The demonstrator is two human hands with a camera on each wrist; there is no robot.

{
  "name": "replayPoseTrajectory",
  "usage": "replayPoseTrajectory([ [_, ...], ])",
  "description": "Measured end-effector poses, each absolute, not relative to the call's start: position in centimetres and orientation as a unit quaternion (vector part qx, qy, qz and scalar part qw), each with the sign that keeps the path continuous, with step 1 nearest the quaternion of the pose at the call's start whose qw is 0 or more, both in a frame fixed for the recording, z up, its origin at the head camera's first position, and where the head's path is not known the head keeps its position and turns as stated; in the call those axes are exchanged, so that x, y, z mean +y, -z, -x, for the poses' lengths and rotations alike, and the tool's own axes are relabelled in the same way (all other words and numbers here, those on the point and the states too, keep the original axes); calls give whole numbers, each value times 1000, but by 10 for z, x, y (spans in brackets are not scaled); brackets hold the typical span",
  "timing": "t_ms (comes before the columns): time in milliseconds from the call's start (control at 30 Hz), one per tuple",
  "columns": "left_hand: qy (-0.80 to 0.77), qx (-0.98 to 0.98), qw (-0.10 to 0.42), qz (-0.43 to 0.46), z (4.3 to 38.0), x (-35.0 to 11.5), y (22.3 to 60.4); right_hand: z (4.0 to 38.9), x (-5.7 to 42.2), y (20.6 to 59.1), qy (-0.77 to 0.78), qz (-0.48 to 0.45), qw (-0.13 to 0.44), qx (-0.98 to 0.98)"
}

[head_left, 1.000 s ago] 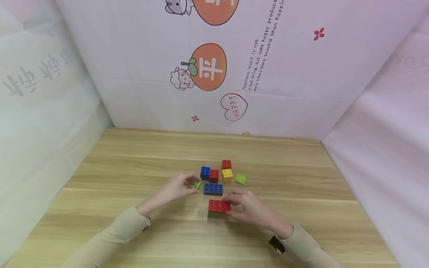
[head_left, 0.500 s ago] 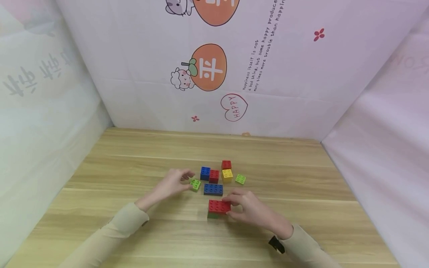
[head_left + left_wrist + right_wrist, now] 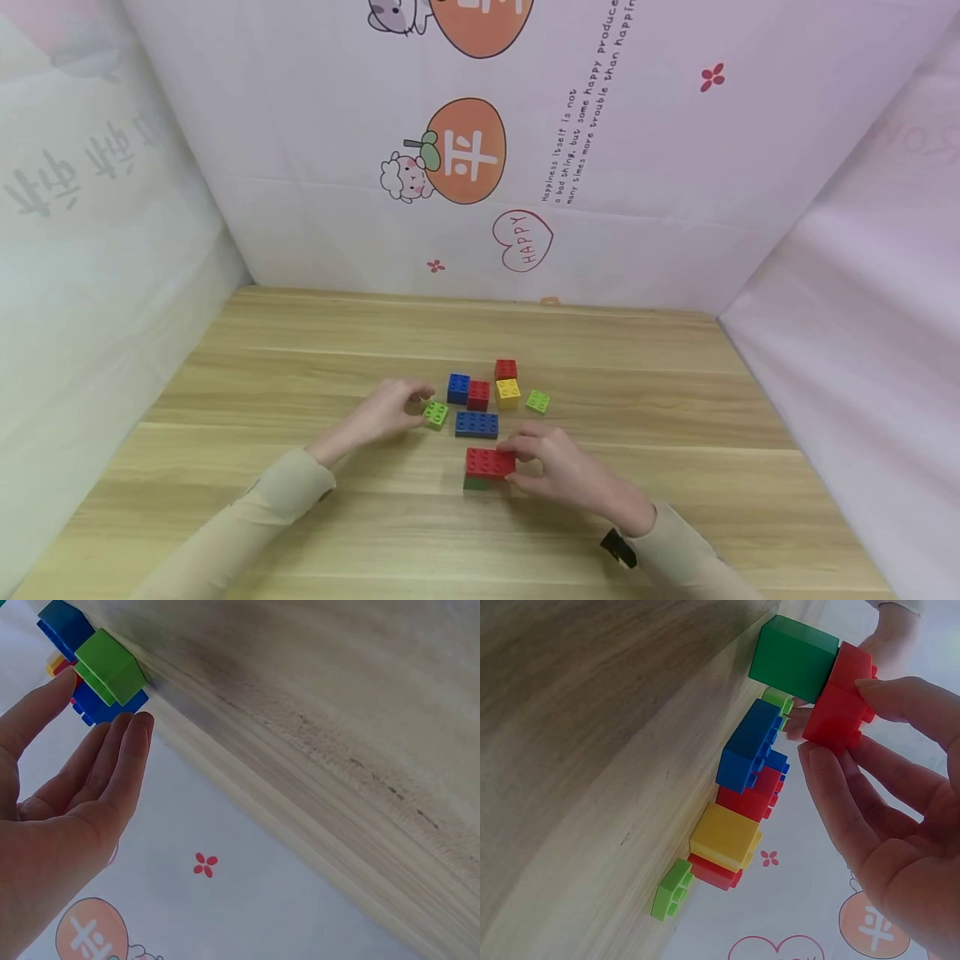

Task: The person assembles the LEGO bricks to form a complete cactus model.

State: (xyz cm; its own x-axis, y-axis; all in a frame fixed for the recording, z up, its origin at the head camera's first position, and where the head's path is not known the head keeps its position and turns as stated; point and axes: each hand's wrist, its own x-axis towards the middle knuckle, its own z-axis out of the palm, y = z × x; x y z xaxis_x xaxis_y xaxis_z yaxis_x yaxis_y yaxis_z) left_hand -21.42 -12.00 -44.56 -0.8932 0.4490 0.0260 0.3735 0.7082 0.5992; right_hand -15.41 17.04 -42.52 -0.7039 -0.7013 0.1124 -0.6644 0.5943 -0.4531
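My right hand pinches the right end of a long red brick between thumb and fingers. That brick sits on top of a dark green brick, offset so its held end overhangs. My left hand is at the left of a small light green brick, thumb close beside it and fingers extended; whether the thumb touches it I cannot tell. In the left wrist view, the light green brick shows between thumb and fingertips. A long blue brick lies behind the red-and-green stack.
Behind the long blue brick stand a small blue brick, a red brick, a yellow brick and another red brick. A second light green brick lies to their right. Printed white cloth surrounds the wooden table.
My left hand has drawn slightly left, uncovering the light green brick, which now lies studs up on the table. My right hand has stayed on the red brick.
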Motion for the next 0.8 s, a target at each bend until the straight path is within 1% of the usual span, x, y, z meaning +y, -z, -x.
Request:
replayPoseTrajectory([
  [800,-298,919,62,-250,220,-118,458,154,170,424,239,386,36,890],
])
